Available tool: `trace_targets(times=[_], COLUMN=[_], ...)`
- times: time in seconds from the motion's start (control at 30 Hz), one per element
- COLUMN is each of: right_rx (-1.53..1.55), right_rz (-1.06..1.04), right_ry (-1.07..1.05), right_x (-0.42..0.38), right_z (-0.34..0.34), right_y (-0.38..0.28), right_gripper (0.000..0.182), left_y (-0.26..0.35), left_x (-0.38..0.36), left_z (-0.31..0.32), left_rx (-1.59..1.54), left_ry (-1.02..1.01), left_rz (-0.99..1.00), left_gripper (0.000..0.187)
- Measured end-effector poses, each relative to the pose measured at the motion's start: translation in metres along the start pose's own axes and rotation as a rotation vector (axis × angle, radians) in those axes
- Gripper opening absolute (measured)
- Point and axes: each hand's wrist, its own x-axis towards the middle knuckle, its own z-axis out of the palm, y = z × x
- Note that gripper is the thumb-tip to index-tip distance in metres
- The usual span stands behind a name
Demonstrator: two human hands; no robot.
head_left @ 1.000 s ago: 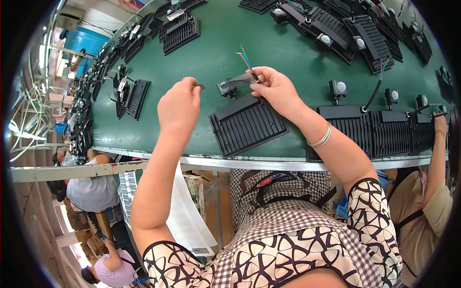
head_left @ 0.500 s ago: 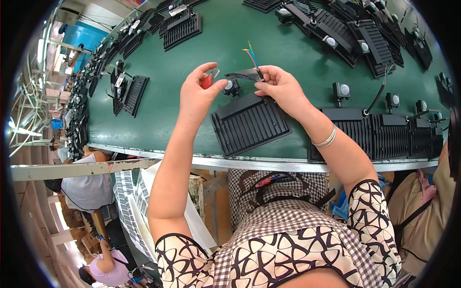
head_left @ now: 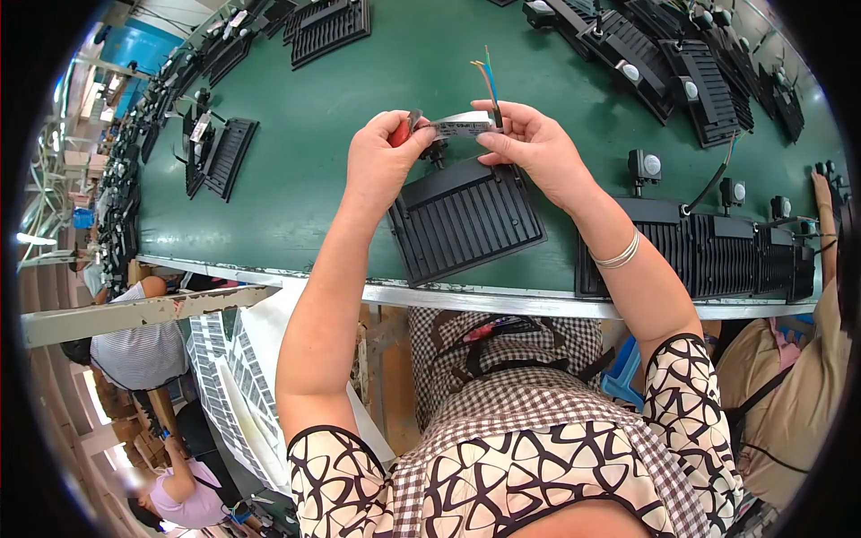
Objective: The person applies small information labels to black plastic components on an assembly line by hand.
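Note:
A printed silver-white label strip [head_left: 462, 128] stretches between my hands beside a cable with bare coloured wire ends [head_left: 491, 82]. My left hand [head_left: 384, 160] pinches the strip's left end and keeps a small red object [head_left: 400, 134] in its fingers, whose kind I cannot tell. At the other end, my right hand [head_left: 543, 154] closes its thumb and fingers around the cable and the strip. Below them a black finned floodlight [head_left: 468, 220] lies tilted on the green table [head_left: 305, 179]; its small sensor head is mostly hidden behind my left fingers and the strip.
More floodlights with sensor heads [head_left: 646, 167] stand in a row along the front edge at right. Others are piled [head_left: 628, 63] at the back right and along the left side. A co-worker's arm [head_left: 825, 224] reaches in at far right; other people sit at left.
My left hand has moved right and its fingers have closed on the strip's left end. The strip has turned its printed face toward me. The view has shifted slightly.

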Motion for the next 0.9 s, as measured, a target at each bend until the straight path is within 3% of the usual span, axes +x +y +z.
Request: trace_targets(times=[0.4, 0.6, 0.83, 0.9], right_rx=[0.001, -0.021, -0.043, -0.045], right_rz=[0.032, 0.002, -0.01, 0.009], right_ry=[0.029, 0.023, 0.032, 0.038], right_x=[0.0, -0.002, -0.002, -0.004], right_z=[0.002, 0.003, 0.001, 0.003], right_y=[-0.001, 0.001, 0.005, 0.002], right_gripper=[0.039, 0.044, 0.042, 0.044], left_y=[0.007, 0.008, 0.01, 0.013], left_x=[-0.015, -0.018, -0.021, -0.028], left_z=[0.004, 0.002, -0.014, -0.006], left_rx=[-0.033, -0.209, -0.145, -0.159], left_ry=[0.055, 0.111, 0.235, 0.19], left_rz=[-0.021, 0.068, 0.027, -0.094], left_gripper=[0.018, 0.02, 0.017, 0.019])
